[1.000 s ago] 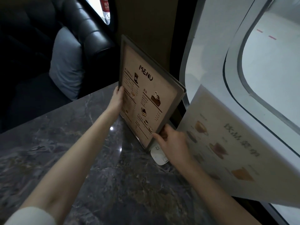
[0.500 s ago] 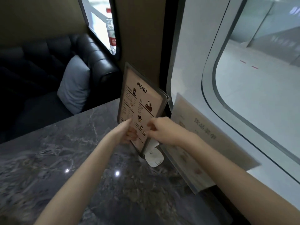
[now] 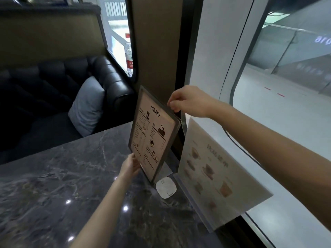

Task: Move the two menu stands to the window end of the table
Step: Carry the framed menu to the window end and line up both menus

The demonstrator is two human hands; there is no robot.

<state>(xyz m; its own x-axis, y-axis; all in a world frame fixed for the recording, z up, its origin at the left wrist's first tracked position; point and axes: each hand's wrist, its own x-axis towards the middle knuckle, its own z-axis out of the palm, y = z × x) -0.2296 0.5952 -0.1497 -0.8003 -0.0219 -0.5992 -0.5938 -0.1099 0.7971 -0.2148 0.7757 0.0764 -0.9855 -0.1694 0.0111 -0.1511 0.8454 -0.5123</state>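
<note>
A dark-framed stand printed "MENU" [image 3: 152, 135] stands upright at the window end of the grey marble table [image 3: 75, 179], leaning back toward the wall pillar. My left hand [image 3: 130, 165] grips its lower left edge. My right hand [image 3: 188, 102] pinches its top right corner. To the right a clear acrylic stand with a pale drinks menu [image 3: 215, 174] rests against the window, tilted toward me. Its base is partly hidden behind my right forearm.
A small white square device [image 3: 166, 187] lies on the table between the two stands. Across the table is a black leather bench [image 3: 59, 93] with a grey cushion [image 3: 87, 106]. A water bottle [image 3: 129, 54] stands on the far sill. The window glass [image 3: 286, 104] runs along the right.
My right hand rose from the MENU stand's lower edge to its top right corner. My left hand slid down to the lower left edge. The camera tilted up and the stand sits more upright.
</note>
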